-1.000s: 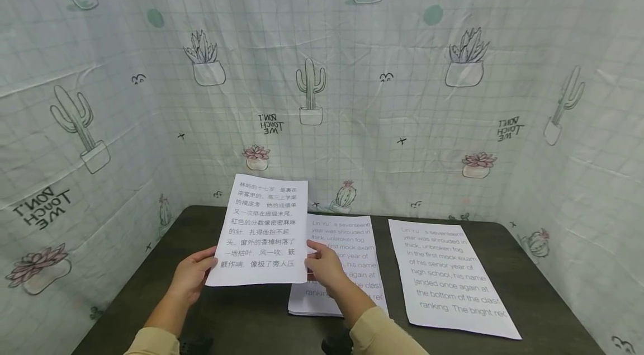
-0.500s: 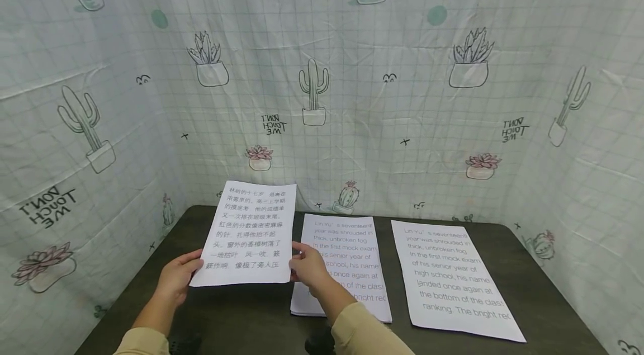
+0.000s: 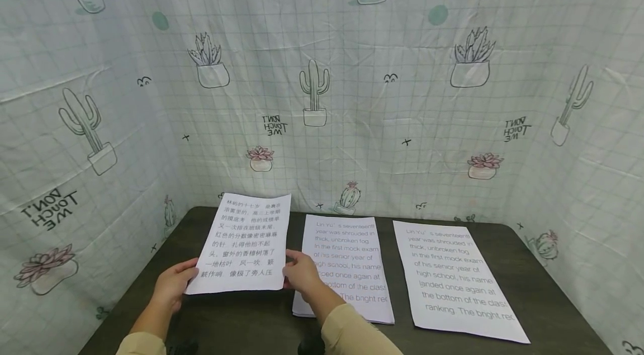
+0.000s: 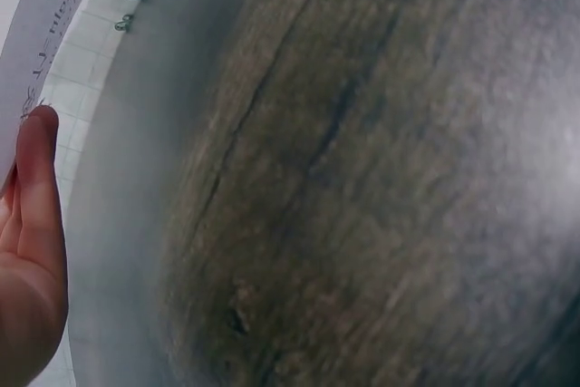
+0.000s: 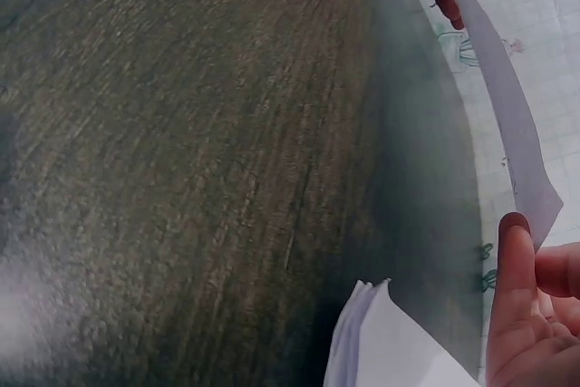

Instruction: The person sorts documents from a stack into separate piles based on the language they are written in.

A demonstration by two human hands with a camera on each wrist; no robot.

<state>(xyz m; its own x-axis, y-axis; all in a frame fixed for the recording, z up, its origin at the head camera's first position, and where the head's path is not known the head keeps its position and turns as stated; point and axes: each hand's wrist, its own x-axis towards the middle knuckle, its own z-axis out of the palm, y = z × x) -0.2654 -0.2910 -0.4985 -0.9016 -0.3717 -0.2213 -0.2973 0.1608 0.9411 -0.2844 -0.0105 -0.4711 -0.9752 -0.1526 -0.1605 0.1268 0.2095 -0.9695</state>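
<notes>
A white sheet of paper (image 3: 241,243) printed with Chinese text is held above the left part of the dark table, its far edge tilted up. My left hand (image 3: 173,285) pinches its lower left edge, thumb on top. At the lower right edge, my right hand (image 3: 304,277) pinches it between thumb and fingers. The right wrist view shows the paper (image 5: 507,106) nearly edge-on and lifted off the table, with my right hand (image 5: 535,314) at its near end. Only part of my left hand (image 4: 32,251) shows in the left wrist view.
A stack of sheets (image 3: 347,254) with English text lies to the right, partly behind my right hand. Farther right lies another English-text sheet (image 3: 453,279). A cactus-print curtain (image 3: 352,98) surrounds the dark table (image 3: 241,321) at the back and sides.
Both hands have carried the Chinese-text sheet leftward, away from over the English stack, and then lowered it towards the table. More of the stack now shows.
</notes>
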